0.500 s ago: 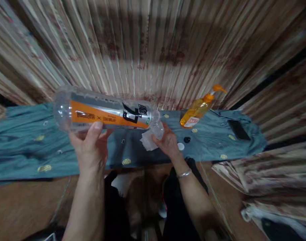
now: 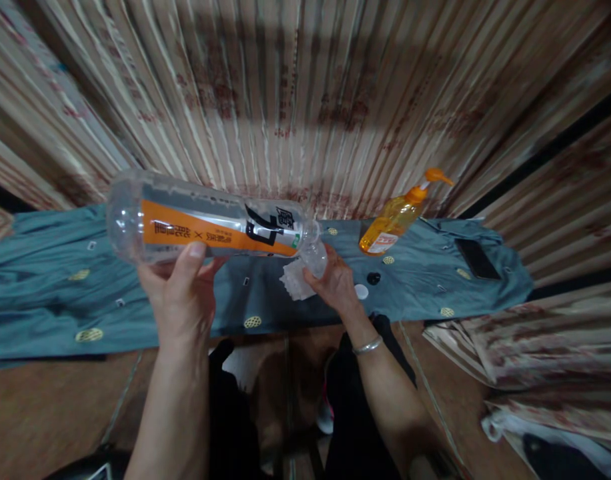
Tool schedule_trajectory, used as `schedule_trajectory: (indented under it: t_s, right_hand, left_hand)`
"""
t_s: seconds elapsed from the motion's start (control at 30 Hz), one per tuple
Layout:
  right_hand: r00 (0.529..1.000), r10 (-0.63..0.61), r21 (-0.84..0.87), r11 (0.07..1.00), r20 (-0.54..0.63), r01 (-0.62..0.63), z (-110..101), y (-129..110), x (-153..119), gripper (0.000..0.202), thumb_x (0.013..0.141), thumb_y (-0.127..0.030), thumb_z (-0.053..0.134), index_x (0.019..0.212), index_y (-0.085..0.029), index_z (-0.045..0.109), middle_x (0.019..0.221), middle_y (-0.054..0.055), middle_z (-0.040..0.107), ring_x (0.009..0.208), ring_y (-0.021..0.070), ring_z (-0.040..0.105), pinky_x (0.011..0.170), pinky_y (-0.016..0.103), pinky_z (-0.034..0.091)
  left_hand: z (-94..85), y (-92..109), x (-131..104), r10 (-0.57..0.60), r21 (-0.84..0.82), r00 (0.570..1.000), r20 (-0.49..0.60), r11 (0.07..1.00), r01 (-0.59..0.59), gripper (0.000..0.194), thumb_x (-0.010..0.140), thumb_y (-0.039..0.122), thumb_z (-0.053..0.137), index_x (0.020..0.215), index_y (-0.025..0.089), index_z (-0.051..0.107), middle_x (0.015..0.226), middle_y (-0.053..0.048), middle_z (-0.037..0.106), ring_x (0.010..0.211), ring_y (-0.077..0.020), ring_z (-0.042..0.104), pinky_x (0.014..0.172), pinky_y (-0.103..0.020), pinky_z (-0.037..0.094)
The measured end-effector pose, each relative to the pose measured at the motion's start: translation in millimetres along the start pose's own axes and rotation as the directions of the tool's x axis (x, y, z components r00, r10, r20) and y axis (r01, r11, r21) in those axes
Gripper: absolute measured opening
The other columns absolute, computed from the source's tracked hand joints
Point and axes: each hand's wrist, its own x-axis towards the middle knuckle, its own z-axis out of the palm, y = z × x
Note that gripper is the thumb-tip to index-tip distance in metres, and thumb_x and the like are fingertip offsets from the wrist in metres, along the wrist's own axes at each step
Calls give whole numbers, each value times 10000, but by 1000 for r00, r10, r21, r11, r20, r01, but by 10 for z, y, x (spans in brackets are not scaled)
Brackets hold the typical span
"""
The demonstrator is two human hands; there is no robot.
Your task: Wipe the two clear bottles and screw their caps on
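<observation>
Above the teal cloth (image 2: 430, 293), my left hand (image 2: 180, 293) grips the big bottle (image 2: 220, 223) near its base, long axis sideways, neck pointing right and slightly down; my right hand (image 2: 335, 283), nearer the mouth, pinches a small clear container (image 2: 314, 259) right at it.

L hand (image 2: 180, 293) palm up, thumb on top, arm straight fwd; R hand (image 2: 333, 280) curled, forearm angled in to L.
</observation>
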Motion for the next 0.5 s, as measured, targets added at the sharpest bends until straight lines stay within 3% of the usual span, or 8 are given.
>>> schedule_trajectory:
  t_s: [0.2, 0.5]
  right_hand:
    - [1000, -9, -5, 1000, -7, 9, 14, 1, -4, 558, 794, -321, 672, 1274, -107, 486, 1107, 180, 704, 1000, 323, 691, 892, 443, 568]
    - [1000, 7, 29, 1000, 24, -8, -18, -16, 5, 563, 793, -303, 680, 1278, -100, 478, 1130, 194, 691, 1034, 316, 688, 926, 450, 558]
  left_hand:
    - [10, 8, 2, -15, -12, 1000, -13, 1000, 15, 697, 485, 258, 862, 1146, 321, 651, 865, 23, 714, 640, -132, 623, 647, -365, 608]
    - [18, 15, 1, -15, -29, 1000, -13, 999, 15, 703, 487, 246, 859, 1156, 306, 651, 901, 5, 726, 651, -129, 624, 662, -366, 611]
